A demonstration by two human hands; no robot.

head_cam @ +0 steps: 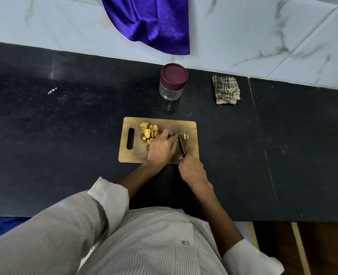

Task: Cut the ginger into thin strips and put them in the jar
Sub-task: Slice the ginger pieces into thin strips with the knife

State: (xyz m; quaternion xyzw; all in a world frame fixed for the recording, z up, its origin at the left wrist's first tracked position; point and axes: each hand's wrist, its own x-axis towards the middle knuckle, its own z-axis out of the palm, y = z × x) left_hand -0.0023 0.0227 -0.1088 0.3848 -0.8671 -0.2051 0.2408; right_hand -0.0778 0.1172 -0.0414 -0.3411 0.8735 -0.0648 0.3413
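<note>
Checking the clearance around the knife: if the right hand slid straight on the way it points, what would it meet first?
Probably the left hand: the right hand points up-left along the knife, whose blade lies against those fingers. Depth is unclear.

One jar (171,84), one board (158,140), one knife (181,145), two cloths (226,89)

Ginger pieces (149,131) are lying heaped, yellow and tan, on the cutting board's far left part. 2 thin yellow strips (186,136) are sitting apart to their right. Clear jar (172,84) is standing upright beyond the board, maroon lid on.
</note>
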